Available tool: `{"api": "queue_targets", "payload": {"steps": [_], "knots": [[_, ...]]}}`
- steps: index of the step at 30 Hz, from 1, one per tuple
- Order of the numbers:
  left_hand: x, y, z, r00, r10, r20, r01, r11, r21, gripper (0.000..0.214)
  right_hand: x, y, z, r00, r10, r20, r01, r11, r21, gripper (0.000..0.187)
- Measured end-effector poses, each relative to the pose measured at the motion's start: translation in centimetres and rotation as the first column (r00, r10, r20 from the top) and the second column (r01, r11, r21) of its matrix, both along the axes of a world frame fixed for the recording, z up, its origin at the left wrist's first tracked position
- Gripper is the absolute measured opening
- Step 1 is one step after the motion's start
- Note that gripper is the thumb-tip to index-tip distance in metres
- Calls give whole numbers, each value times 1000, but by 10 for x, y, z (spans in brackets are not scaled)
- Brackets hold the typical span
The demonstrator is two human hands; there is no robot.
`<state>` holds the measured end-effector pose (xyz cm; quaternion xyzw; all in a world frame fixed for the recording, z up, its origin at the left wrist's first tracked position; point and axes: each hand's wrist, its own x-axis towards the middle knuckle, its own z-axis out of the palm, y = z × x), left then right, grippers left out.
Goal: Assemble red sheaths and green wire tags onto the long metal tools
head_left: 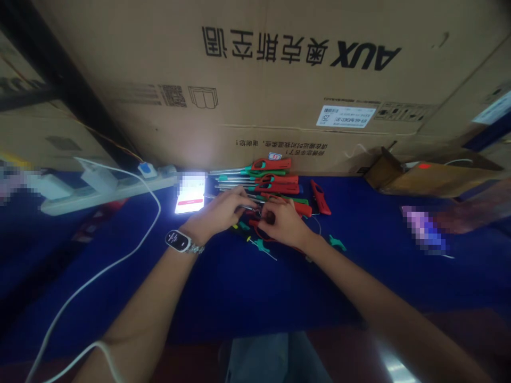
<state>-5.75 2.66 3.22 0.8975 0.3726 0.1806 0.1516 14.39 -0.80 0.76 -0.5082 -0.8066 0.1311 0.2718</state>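
Observation:
My left hand (pixel 227 211) pinches a thin metal lighter tube (pixel 250 207) whose end points toward my right hand. My right hand (pixel 284 221) is closed at that end, thumb and fingers pressed together; what lies between them is too small to make out. Just behind both hands is a row of long-nosed red lighters (pixel 277 180) with green triggers and silver tubes. Below the fingers lie a red lighter handle part, partly hidden, a green plastic piece (pixel 261 245) and a thin rod with a yellow end (pixel 248 239). Another green piece (pixel 337 243) rests to the right.
A separate red handle shell (pixel 320 198) lies behind my right hand. A lit phone (pixel 190 194) and a white power strip (pixel 72 199) with a trailing cable are at left. A large cardboard box (pixel 255 117) stands behind. At right, another person's hand (pixel 455 219) is near a blurred screen.

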Motion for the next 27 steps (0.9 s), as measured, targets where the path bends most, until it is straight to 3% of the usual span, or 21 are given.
{"api": "queue_targets", "payload": {"steps": [13, 19, 22, 24, 27], "knots": [[0, -1, 0, 998, -41, -43, 42, 999, 12, 19, 3, -3, 0, 998, 15, -67, -15, 1000, -6, 3], [-1, 2, -3, 999, -49, -8, 49, 999, 3, 18, 17, 24, 16, 997, -29, -76, 32, 999, 34, 26], [-2, 2, -3, 999, -31, -22, 31, 999, -22, 17, 17, 49, 25, 956, 175, 236, -211, 968, 136, 34], [-3, 3, -3, 999, -32, -18, 31, 999, -30, 17, 13, 64, 30, 844, 291, 451, -380, 917, 120, 38], [-5, 4, -4, 999, -40, -5, 39, 999, -30, 17, 5, 76, 36, 690, 397, 605, -543, 837, 70, 27]]}}
